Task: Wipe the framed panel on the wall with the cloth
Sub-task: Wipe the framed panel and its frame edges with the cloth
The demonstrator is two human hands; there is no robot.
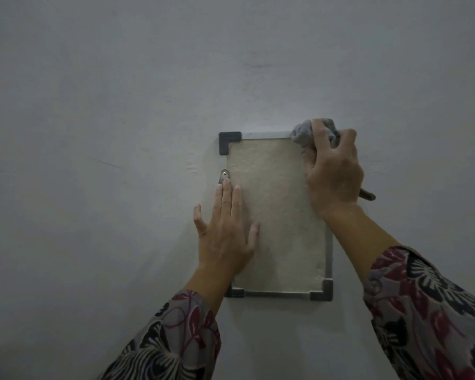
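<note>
Wall (121, 91) was plain pale grey, a bit scuffed, pretty dim light. The panel (277, 215) hung flat on it, an upright rectangle with a rough beige face, thin metal edging and dark corner caps, plus a small metal clip (224, 176) on its left edge. My left hand (225, 237) lay flat on the lower left part, fingers spread. My right hand (333, 171) had the crumpled grey cloth (303, 133) bunched in its fingers, pressed on the top right corner.
</note>
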